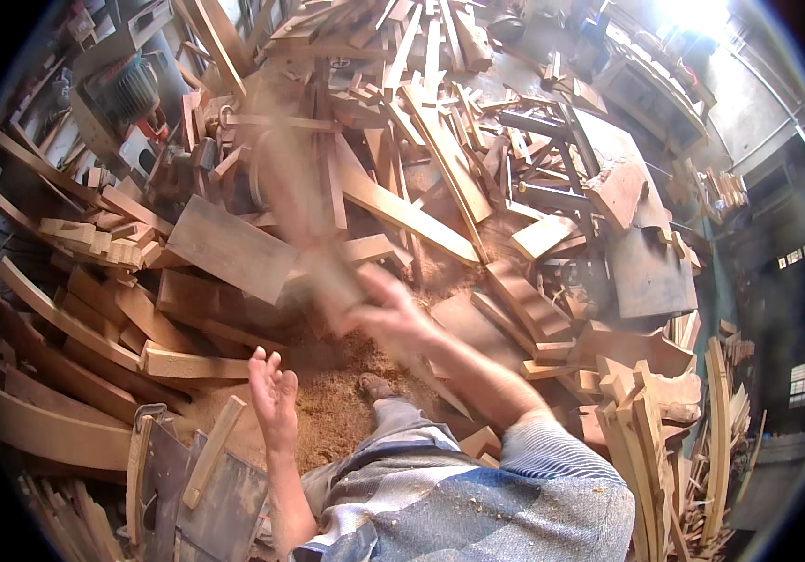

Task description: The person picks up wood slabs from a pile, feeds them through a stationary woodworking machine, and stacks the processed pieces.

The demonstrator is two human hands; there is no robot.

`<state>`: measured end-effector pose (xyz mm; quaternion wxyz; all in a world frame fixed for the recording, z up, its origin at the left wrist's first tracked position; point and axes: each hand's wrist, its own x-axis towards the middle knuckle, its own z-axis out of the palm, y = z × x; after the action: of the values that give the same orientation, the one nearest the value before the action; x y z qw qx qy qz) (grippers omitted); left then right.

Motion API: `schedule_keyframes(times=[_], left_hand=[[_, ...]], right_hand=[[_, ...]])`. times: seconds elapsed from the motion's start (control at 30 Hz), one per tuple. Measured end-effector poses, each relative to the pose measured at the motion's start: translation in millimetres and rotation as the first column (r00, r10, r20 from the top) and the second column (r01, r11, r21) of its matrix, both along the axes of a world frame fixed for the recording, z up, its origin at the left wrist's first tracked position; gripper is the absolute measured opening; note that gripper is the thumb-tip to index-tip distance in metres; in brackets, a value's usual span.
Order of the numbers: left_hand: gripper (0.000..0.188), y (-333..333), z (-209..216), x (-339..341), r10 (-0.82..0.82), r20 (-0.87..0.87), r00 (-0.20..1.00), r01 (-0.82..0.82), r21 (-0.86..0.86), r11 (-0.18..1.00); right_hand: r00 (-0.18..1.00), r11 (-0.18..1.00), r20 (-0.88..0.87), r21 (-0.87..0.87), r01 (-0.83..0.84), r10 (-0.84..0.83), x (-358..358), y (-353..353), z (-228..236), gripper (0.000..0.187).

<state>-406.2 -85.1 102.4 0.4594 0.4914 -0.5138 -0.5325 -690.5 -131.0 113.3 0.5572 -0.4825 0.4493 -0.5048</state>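
pale brown wood, a long motion-blurred timber strip (298,201), is the thing in hand. its lower end sits in the right hand (386,314), near picture centre; from there the long axis runs up and to the left, toward the grey electric motor (124,91) at the top left. the strip is smeared along its whole length, so its edges and far tip cannot be made out.

right-hand fingers (386,281): curled at the strip's near end and seemingly closed round it, thumb side up. how tight the grip is, blur hides.

left hand (274,395): lower and to the left, palm open, fingers spread and pointing up. it holds nothing. it hangs above the sawdust-covered floor (337,393), apart from the strip and just right of the short pale wooden batten (212,450) lying across the dark metal machine table (220,510) at the bottom left.

key relation: the strip lies up-left of the right-hand fingers, and the right hand is plainly the nearer one; the left hand is well below the strip's line and not touching it.

around: a deep heap of brown offcut planks and curved pieces (234,248) fills the far ground. more stacked curved wood pieces (641,426) stand at the right. a bare foot (374,385) rests on the sawdust below the right hand.
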Motion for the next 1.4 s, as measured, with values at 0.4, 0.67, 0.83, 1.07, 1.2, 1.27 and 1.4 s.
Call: schedule_keyframes(times=[0.4, 0.67, 0.83, 1.07, 1.2, 1.27, 1.4], left_hand=[[0.076, 94, -79, 119, 0.425, 0.112, 0.898, -0.439, 0.234, 0.867], [0.061, 151, -136, 108, 0.322, 0.225, 0.920, -0.380, 0.303, 0.874], [0.054, 197, -159, 115, 0.354, 0.283, 0.892, -0.429, 0.276, 0.860], [0.044, 352, -137, 95, 0.570, 0.774, 0.277, -0.928, 0.061, 0.368], [0.039, 419, -171, 16, 0.728, 0.676, 0.117, -0.931, 0.330, -0.157], [0.042, 443, -192, -43, 0.684, 0.729, 0.033, -0.936, 0.262, -0.234], [0.041, 475, -278, -168, 0.650, 0.757, -0.060, -0.716, 0.421, -0.556]], right_hand=[[-0.039, 0.224, -0.358, -0.662, 0.715, -0.933, -437, -67, 237, 0.018], [0.539, 0.546, -0.264, 0.055, 0.836, -0.800, -357, -78, -68, 0.017], [0.687, 0.698, 0.316, 0.603, 0.388, -0.655, -248, -81, -248, 0.022], [0.681, 0.612, -0.170, 0.625, -0.484, 0.712, 2, 37, -360, 0.011], [0.156, 0.428, -0.477, 0.538, -0.726, 0.865, 75, 38, -310, 0.025], [-0.061, 0.352, -0.589, 0.560, -0.750, 0.806, 113, 13, -282, 0.020], [0.038, 0.258, -0.309, 0.713, -0.652, 0.950, 178, -21, -234, 0.010]])
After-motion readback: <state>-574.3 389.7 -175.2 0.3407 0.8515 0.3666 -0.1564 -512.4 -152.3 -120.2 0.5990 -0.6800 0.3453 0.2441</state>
